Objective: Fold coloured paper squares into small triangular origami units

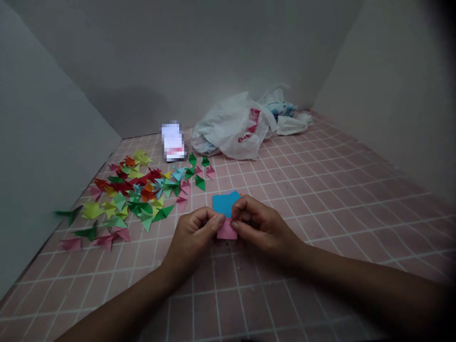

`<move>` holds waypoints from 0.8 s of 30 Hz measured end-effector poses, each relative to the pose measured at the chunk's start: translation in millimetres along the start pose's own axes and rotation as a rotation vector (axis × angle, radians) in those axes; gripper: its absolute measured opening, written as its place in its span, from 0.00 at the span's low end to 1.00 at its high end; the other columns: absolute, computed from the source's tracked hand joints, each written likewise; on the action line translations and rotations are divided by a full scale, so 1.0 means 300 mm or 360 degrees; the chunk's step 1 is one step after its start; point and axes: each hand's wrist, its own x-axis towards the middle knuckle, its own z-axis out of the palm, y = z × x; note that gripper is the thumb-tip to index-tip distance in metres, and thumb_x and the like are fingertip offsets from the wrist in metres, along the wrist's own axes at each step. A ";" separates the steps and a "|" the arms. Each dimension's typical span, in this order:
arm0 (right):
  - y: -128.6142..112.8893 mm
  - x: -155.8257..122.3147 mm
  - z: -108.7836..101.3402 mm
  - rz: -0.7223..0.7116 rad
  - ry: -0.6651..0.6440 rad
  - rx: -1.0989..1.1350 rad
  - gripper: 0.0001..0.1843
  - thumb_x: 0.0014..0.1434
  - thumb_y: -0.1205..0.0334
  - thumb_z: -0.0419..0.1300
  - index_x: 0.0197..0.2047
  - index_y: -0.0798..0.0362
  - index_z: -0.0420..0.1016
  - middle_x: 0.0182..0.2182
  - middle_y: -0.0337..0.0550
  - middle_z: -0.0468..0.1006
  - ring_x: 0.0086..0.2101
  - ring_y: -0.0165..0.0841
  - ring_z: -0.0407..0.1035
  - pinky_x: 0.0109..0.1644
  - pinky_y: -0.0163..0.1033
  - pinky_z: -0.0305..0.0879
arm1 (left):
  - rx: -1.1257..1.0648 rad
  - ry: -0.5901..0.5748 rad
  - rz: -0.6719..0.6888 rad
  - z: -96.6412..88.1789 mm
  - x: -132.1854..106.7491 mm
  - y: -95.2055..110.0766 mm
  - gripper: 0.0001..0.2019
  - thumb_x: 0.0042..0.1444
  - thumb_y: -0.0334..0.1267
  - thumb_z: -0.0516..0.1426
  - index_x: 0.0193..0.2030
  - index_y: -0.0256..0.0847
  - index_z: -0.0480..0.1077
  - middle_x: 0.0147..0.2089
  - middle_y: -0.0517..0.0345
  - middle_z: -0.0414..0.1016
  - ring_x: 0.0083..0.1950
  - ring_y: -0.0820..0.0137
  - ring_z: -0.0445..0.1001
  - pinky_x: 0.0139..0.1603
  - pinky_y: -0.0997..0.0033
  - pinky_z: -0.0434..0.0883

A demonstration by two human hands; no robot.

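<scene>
My left hand and my right hand meet over the pink tiled surface, and both pinch a small pink paper piece between thumbs and fingers. Just behind the hands lies a blue paper sheet, with an orange edge peeking out beside it. Left of the hands spreads a heap of several folded paper triangles in red, green, yellow, pink and blue.
A white plastic bag with red print sits at the back, with another crumpled bag beside it. A small blurred white box stands near the back wall. Grey walls close in on the left, back and right.
</scene>
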 end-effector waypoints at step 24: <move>-0.008 0.011 -0.007 0.0111 0.0076 -0.0055 0.07 0.57 0.61 0.61 0.29 0.54 0.70 0.25 0.37 0.71 0.26 0.28 0.65 0.29 0.33 0.60 | 0.0316 -0.0266 0.0001 0.005 0.006 -0.005 0.05 0.52 0.35 0.58 0.27 0.38 0.69 0.26 0.64 0.65 0.28 0.76 0.62 0.28 0.76 0.59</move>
